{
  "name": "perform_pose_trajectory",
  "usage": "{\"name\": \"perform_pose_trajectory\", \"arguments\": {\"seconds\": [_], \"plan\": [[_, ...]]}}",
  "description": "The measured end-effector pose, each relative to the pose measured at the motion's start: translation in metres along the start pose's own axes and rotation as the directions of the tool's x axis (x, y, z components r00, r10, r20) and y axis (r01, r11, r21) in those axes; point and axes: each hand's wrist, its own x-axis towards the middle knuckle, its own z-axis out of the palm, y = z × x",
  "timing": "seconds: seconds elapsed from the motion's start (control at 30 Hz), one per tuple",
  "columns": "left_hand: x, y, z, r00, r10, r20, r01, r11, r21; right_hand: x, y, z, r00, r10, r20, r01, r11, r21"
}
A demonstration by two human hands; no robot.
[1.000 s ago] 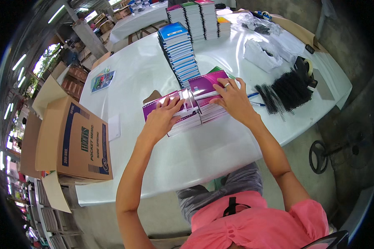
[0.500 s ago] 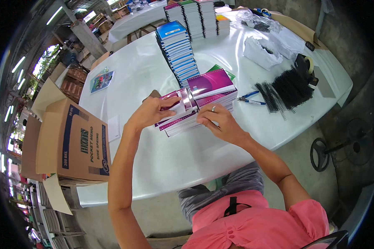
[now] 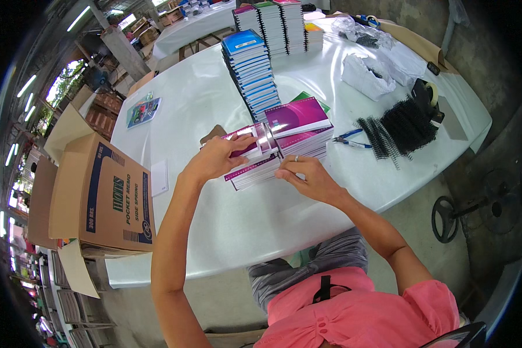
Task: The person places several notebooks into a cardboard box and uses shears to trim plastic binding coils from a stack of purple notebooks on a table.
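A bundle of magenta and purple notebooks (image 3: 296, 130) lies on the white table (image 3: 214, 191), with a shiny band of clear tape across its middle. My left hand (image 3: 217, 156) rests on top of the bundle's left half, fingers pressing the covers. My right hand (image 3: 307, 174) is at the bundle's front edge, fingertips pinching at the tape near the middle. A tall leaning stack of blue notebooks (image 3: 252, 72) stands just behind the bundle.
Black spiral binding coils (image 3: 403, 124) and blue-handled pliers (image 3: 351, 139) lie to the right. A tape roll (image 3: 429, 93) and plastic bags (image 3: 365, 75) sit beyond. More notebook stacks (image 3: 278, 23) stand at the far edge. An open cardboard box (image 3: 101, 200) stands left of the table.
Both hands first lay flat on the bundle's ends. My right hand then came down to the front edge, and my left hand shifted onto the top left.
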Motion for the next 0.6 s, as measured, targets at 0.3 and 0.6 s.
{"name": "perform_pose_trajectory", "arguments": {"seconds": [0.3, 0.6], "plan": [[-0.001, -0.001, -0.012, 0.988, -0.11, 0.104, 0.108, 0.994, 0.022, 0.019, -0.012, 0.005, 0.94, 0.284, 0.187, -0.336, 0.86, 0.384], [-0.017, -0.017, 0.004, 0.982, -0.019, -0.19, -0.033, 0.962, -0.271, 0.095, -0.018, 0.018, 0.828, 0.523, 0.205, -0.429, 0.353, 0.831]]}}
